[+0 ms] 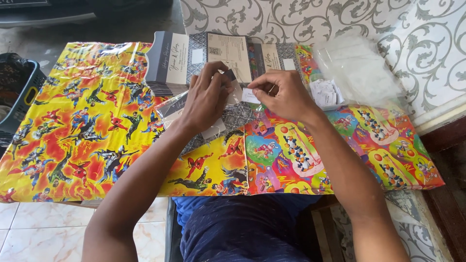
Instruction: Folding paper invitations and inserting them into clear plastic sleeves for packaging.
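Note:
My left hand (206, 97) rests on a grey patterned card in a clear plastic sleeve (228, 116), fingers pinching its top edge. My right hand (284, 92) pinches a small white label (251, 95) at the same spot, touching the sleeve. Both hands work above a table covered with bright comic-print wrapping paper (87, 121). Behind the hands lies a row of grey and white printed cards (223, 53).
A clear plastic bag (357, 63) and a pile of small white paper slips (326, 92) lie at the right. A dark basket (17, 87) stands off the left edge. A patterned white sofa (301, 19) is behind. Tiled floor shows below left.

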